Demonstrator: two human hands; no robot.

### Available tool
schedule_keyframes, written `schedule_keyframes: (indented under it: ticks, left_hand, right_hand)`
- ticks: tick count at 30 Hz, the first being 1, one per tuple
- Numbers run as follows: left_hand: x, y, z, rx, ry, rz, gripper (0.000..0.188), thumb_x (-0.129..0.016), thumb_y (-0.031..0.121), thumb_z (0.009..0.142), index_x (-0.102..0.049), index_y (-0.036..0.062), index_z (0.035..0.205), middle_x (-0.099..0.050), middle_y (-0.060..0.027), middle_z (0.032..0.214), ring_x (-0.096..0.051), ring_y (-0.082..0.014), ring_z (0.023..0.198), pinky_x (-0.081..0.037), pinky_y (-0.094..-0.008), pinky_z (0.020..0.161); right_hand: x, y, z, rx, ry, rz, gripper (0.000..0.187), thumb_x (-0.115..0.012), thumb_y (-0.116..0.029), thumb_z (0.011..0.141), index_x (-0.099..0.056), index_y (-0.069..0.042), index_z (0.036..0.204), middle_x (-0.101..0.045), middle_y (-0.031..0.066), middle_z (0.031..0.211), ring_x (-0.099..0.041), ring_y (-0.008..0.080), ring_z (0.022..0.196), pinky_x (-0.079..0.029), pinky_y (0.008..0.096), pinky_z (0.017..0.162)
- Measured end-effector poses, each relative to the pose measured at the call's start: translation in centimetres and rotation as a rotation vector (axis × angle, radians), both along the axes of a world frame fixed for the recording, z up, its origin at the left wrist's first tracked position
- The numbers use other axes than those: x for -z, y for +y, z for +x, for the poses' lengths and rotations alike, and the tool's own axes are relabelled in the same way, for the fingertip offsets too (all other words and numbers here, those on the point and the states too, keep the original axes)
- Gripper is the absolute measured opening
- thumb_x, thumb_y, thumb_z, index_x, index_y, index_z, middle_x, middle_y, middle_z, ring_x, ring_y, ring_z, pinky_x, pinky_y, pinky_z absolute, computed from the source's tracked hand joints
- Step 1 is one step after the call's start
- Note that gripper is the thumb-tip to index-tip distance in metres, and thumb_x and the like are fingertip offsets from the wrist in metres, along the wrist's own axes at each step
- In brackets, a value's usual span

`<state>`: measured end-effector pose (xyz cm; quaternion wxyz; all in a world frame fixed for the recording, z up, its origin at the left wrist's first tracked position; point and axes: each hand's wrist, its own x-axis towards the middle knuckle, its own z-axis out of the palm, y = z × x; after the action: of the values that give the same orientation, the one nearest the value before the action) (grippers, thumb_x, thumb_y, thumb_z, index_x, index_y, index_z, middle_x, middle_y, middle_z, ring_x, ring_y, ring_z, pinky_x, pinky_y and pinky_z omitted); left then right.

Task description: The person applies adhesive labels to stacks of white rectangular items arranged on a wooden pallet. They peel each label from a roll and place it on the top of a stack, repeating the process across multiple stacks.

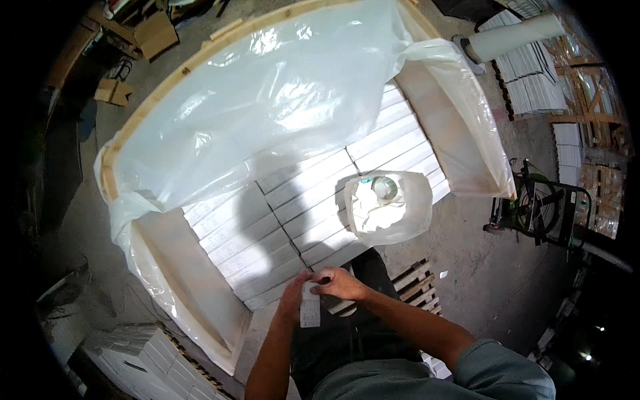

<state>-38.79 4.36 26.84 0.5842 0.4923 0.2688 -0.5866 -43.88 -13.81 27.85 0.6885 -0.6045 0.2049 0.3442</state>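
Head: left hand [292,292], right hand [340,285] pinch white strip [310,311]

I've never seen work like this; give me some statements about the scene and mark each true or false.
1. The left hand and right hand are spread far apart. False: they meet at a small white rectangular piece.
2. A dark shadow falls across the rows of white rectangular blocks. True.
3. The translucent white plastic bag is closed. False: its top is open, showing a round object.
4. A translucent plastic sheet spreads along a pale wooden rim. True.
5. The long white cylindrical roll is at upper left. False: upper right.
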Motion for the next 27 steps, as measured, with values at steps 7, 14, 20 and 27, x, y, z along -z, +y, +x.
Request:
schedule_keyframes:
  ticks: [7,14,20,27]
  left_hand:
    - [-10.5,-3.7,-0.2,0.0,0.092,-0.197,0.039,-0.039,0.035,0.101,-0.055,0.0006,0.112,-0.064,-0.0101,0.085,-0.063,-0.0201,0.066,-0.053,-0.0313,0.06]
    - [-18.4,-7.1,-0.1,0.283,-0.521,-0.197,0.038,-0.035,0.034,0.102,-0.057,0.0052,0.114,-0.064,-0.0081,0.086,-0.063,-0.0182,0.07,-0.052,-0.0324,0.061]
    - [-20.5,-9.3,-0.1,-0.092,-0.013,-0.173,0.044,-0.034,0.039,0.102,-0.059,0.0057,0.118,-0.065,-0.0097,0.091,-0.064,-0.0187,0.071,-0.054,-0.0309,0.063]
    - [-21.5,-9.3,0.9,0.055,-0.102,-0.442,0.048,-0.033,0.041,0.102,-0.051,0.0026,0.124,-0.064,-0.0115,0.095,-0.062,-0.0194,0.068,-0.052,-0.0334,0.061]
  right_hand:
    - [-9.3,-3.0,-1.7,0.185,0.151,0.095,0.026,-0.064,-0.023,0.089,-0.07,0.002,0.096,-0.066,0.0064,0.073,-0.062,0.014,0.073,-0.048,0.0291,0.069]
    - [-15.8,-5.5,-2.9,0.161,-0.183,-0.228,0.024,-0.061,-0.019,0.093,-0.067,0.002,0.103,-0.067,0.0094,0.08,-0.063,0.0132,0.073,-0.05,0.0305,0.068]
    - [-18.0,-6.5,-3.2,0.274,-0.289,-0.355,0.022,-0.064,-0.02,0.091,-0.067,0.002,0.089,-0.066,0.003,0.075,-0.064,0.0127,0.077,-0.049,0.0292,0.066]
    - [-19.9,-8.1,-2.6,0.41,-0.3,-0.217,0.023,-0.063,-0.019,0.091,-0.068,0.003,0.089,-0.068,0.008,0.083,-0.06,0.0125,0.076,-0.047,0.0265,0.07]
